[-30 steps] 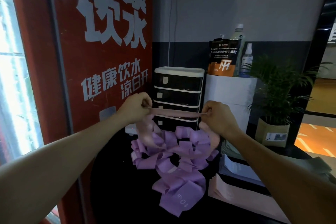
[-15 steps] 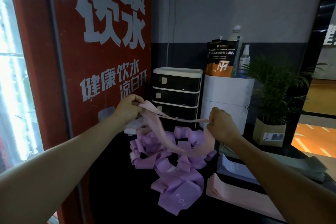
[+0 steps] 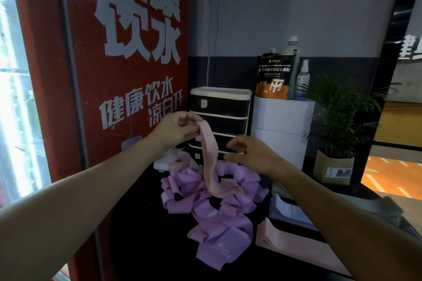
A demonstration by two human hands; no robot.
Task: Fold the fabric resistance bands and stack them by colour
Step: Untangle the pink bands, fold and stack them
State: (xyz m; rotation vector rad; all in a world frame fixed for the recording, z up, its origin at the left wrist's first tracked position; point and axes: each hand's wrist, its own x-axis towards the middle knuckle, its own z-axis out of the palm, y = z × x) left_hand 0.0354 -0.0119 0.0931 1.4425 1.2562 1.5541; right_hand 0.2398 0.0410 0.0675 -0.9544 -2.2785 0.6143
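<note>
My left hand [image 3: 177, 130] pinches the top end of a pink band [image 3: 211, 159], which hangs down and trails onto a tangled pile of purple bands [image 3: 214, 212] on the black counter [image 3: 141, 230]. My right hand [image 3: 249, 155] hovers just right of the hanging pink band, fingers loosely spread, holding nothing. A flat stack of folded pink bands [image 3: 294, 242] lies at the right front. Behind it sit a pale blue-grey stack [image 3: 290, 210] and a grey-green stack [image 3: 388, 210].
A red water dispenser panel [image 3: 114, 75] walls off the left. A black drawer unit [image 3: 221, 116], a white cylinder [image 3: 280, 130] carrying a pouch and bottles, and a potted plant [image 3: 335, 143] stand at the back. A small white device [image 3: 165, 162] lies by the pile.
My right hand has let go of the pink band and drawn back a little. The band, stretched between both hands before, now hangs loose from my raised left hand.
</note>
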